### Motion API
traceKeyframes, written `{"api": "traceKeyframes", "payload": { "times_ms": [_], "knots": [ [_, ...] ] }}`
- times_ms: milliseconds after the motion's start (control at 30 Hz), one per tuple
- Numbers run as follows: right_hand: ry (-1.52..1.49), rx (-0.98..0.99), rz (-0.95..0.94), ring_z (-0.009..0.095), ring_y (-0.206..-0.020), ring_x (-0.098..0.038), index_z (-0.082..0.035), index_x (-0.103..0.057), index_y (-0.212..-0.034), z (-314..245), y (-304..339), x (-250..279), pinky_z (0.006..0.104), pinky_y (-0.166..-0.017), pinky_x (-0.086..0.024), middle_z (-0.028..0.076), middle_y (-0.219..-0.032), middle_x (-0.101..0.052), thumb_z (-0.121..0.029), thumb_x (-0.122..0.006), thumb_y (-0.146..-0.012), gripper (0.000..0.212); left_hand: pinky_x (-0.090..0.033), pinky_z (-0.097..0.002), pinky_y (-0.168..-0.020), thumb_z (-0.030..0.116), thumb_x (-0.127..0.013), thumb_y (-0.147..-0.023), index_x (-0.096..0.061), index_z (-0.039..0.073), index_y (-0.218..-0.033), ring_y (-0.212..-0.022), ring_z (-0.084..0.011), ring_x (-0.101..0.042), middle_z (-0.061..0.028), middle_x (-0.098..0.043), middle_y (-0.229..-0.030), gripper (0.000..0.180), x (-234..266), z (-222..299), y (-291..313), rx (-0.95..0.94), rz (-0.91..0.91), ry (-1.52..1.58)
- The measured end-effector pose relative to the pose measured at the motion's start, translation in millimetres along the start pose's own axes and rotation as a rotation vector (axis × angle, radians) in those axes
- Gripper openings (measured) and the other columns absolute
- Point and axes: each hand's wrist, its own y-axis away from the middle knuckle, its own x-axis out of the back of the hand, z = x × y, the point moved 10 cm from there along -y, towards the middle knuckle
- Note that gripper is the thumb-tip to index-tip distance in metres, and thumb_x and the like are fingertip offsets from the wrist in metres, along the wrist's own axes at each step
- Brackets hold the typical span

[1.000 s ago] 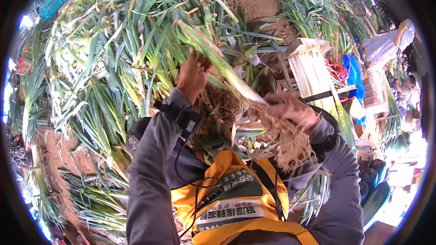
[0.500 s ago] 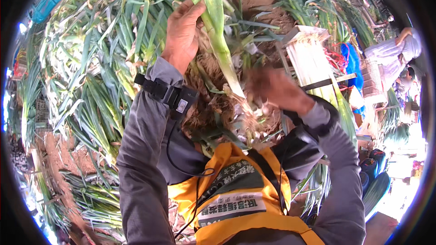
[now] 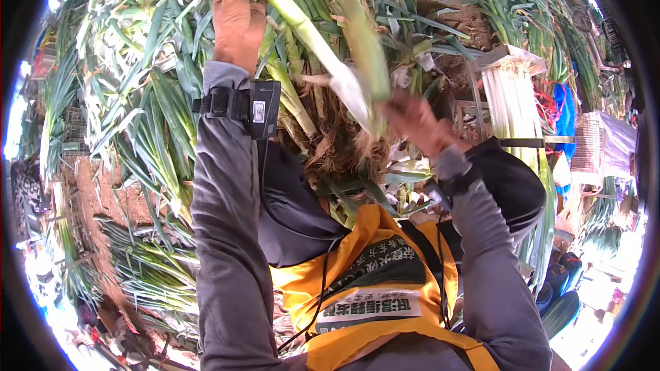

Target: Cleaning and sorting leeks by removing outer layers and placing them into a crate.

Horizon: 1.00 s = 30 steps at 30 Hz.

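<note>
My left hand point(image 3: 237, 17) is closed around the green upper part of a long green onion point(image 3: 302, 27). Its white root end slants down to the right, towards my other hand. My right hand point(image 3: 419, 120) is curled beside that root end and smeared by motion. From its fingers a blurred strip of green outer leaf point(image 3: 364, 48) stands up, apart from the upper stalk. Below the held stalk, several unpeeled green onions point(image 3: 295, 99) lie with brown, soil-covered roots point(image 3: 333, 154) between my knees.
A large heap of green onions point(image 3: 151, 48) spreads across the left. At the right, a bundle of clean white stalks point(image 3: 512, 99) rests in a holder with a dark strap point(image 3: 519, 142). Peeled scraps point(image 3: 405, 189) litter the ground. A wire crate point(image 3: 595, 144) stands beyond.
My left hand has moved up and left with the green onion, which tilts more. My right hand now has a green leaf strip swinging up from it. The view has shifted.
</note>
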Motion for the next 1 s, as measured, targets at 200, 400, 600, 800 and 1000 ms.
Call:
{"api": "traceKeyframes", "payload": {
  "times_ms": [200,400,600,800,1000],
  "knots": [
    [0.686,0.085,-0.136,0.043,-0.083,-0.060,-0.003,-0.060,-0.098,147.3,23.4,-58.8,0.0505,-0.073,-0.046,0.021,-0.083,-0.061,-0.036,-0.058,-0.092,0.033,-0.057,-0.0301,-0.073,0.011,-0.065,-0.092,-0.057,0.002,-0.109,-0.087,-0.0277,-0.067,-0.0121,-0.066,-0.095,0.021,-11.4,-35.5,4.4,-0.028,0.040,-0.050],
    [0.385,-0.136,-0.051,0.033,-0.102,-0.060,-0.002,-0.054,-0.120,94.6,25.8,12.8,0.0464,-0.080,-0.050,0.019,-0.111,-0.061,-0.044,-0.061,-0.091,0.051,-0.059,-0.0371,-0.073,0.005,-0.068,-0.088,-0.055,0.005,-0.102,-0.079,-0.0279,-0.067,-0.0110,-0.066,-0.095,0.019,-7.0,-9.0,-12.5,-0.128,0.113,0.001],
    [0.897,0.438,0.450,0.031,-0.114,-0.058,-0.003,-0.040,-0.138,-25.3,16.8,21.8,0.0426,-0.088,-0.053,0.024,-0.124,-0.057,-0.043,-0.064,-0.090,0.067,-0.054,-0.0411,-0.085,0.013,-0.062,-0.094,-0.052,-0.004,-0.109,-0.087,-0.0286,-0.062,-0.0163,-0.060,-0.095,0.025,33.1,-21.8,-31.3,-0.083,0.211,0.046],
    [-0.119,0.442,0.241,0.016,-0.095,-0.061,-0.003,-0.049,-0.130,6.4,11.9,20.6,0.0290,-0.082,-0.049,0.013,-0.103,-0.064,-0.025,-0.063,-0.094,0.044,-0.051,-0.0460,-0.096,0.022,-0.035,-0.105,-0.045,-0.010,-0.114,-0.101,-0.0334,-0.058,-0.0262,-0.054,-0.113,0.035,12.8,-45.0,-28.0,0.138,0.165,0.269],
    [-0.327,0.425,-0.025,0.013,-0.081,-0.057,0.000,-0.056,-0.109,-45.8,27.2,-18.6,0.0306,-0.067,-0.045,0.010,-0.090,-0.062,-0.020,-0.060,-0.096,0.024,-0.052,-0.0355,-0.072,0.035,-0.032,-0.105,-0.042,-0.004,-0.108,-0.080,-0.0244,-0.054,-0.0168,-0.055,-0.096,0.040,59.9,-52.1,-55.0,0.260,-0.141,0.457]
  ]
}}
